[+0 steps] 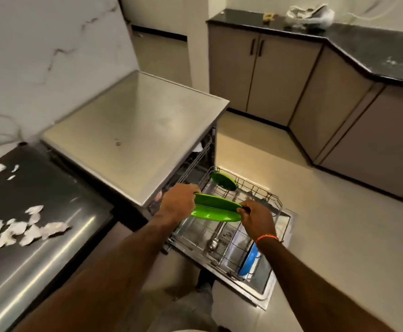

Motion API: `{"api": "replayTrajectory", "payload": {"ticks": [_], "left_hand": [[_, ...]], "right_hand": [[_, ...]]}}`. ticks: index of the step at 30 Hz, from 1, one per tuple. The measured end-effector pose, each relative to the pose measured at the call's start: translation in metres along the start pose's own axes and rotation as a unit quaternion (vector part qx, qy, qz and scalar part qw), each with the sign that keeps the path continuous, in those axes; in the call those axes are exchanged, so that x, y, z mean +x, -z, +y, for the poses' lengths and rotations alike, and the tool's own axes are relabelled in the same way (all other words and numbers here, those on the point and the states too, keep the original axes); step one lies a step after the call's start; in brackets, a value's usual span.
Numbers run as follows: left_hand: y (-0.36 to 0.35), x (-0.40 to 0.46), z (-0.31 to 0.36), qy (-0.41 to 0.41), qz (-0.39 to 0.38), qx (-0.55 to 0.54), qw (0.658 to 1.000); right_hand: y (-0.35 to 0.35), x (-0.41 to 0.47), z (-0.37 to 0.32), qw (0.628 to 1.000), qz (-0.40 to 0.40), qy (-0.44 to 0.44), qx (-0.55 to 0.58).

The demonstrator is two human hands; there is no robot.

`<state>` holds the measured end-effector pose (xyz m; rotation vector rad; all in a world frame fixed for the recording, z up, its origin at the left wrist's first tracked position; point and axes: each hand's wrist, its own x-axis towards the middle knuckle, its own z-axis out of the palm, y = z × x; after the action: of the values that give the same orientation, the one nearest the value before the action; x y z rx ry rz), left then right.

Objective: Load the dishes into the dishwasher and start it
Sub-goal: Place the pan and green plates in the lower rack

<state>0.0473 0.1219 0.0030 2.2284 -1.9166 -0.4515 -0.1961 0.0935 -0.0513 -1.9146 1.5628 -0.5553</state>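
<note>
Loading looks partly done: a round green plate (224, 180) and a blue plate (249, 262) already stand in the pulled-out wire lower rack (273, 200), while the left hand (180, 202) and right hand (258, 218) grip opposite edges of two stacked glossy green plates (216, 208) above it (starting remains).

So the dishwasher (135, 130) sits against the wall, with a lower surface (39, 212) right on its left that has torn scraps (23, 231) scattered on it. The rack (255, 192) is pulled out in front over the open door (267, 291). One plate (223, 180) stands at the rack's far end, another plate (248, 263) at the near end, a ladle (213, 243) in between. Both hands hold a third plate (216, 208) above the rack, left hand (177, 203) on its left edge, right hand (258, 218) on its right. Cabinets (291, 87) run along the far right.
</note>
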Motion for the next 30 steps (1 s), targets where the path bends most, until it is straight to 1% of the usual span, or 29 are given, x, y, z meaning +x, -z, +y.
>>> {"api": "replayTrajectory", "payload": {"ticks": [3, 5, 7, 9, 11, 13, 18, 21, 23, 27, 30], "left_hand": [[-0.025, 0.053, 0.0, -0.031, -0.034, -0.003, 0.999], [-0.047, 0.083, -0.002, -0.05, -0.039, 0.001, 0.998], [-0.08, 0.12, -0.008, -0.061, -0.037, -0.024, 0.997], [-0.125, 0.156, -0.016, -0.042, -0.02, -0.067, 0.997], [-0.174, 0.188, -0.026, 0.001, 0.007, -0.119, 0.993], [-0.224, 0.221, -0.035, 0.029, 0.019, -0.128, 0.991], [-0.314, 0.307, -0.07, -0.008, 0.014, -0.108, 0.994], [-0.347, 0.349, -0.093, -0.005, 0.024, -0.131, 0.991], [-0.366, 0.37, -0.105, -0.023, 0.027, -0.132, 0.991], [-0.397, 0.397, -0.119, -0.025, -0.005, -0.121, 0.992], [-0.417, 0.403, -0.13, -0.021, -0.029, -0.119, 0.992]], "right_hand": [[-0.005, 0.03, 0.019, 1.0, 0.015, -0.019, -0.017], [-0.015, 0.051, 0.033, 0.999, 0.011, -0.021, -0.036], [-0.034, 0.081, 0.054, 0.998, 0.001, -0.04, -0.046], [-0.059, 0.113, 0.08, 0.997, -0.003, -0.059, -0.047], [-0.086, 0.143, 0.108, 0.995, -0.003, -0.086, -0.044], [-0.12, 0.174, 0.143, 0.993, 0.002, -0.109, -0.039], [-0.202, 0.244, 0.216, 0.99, -0.008, -0.135, -0.042], [-0.242, 0.28, 0.241, 0.988, -0.007, -0.146, -0.045], [-0.265, 0.301, 0.257, 0.987, 0.0, -0.151, -0.049], [-0.296, 0.32, 0.284, 0.987, 0.005, -0.158, -0.041], [-0.313, 0.32, 0.299, 0.986, -0.013, -0.163, -0.032]]}}
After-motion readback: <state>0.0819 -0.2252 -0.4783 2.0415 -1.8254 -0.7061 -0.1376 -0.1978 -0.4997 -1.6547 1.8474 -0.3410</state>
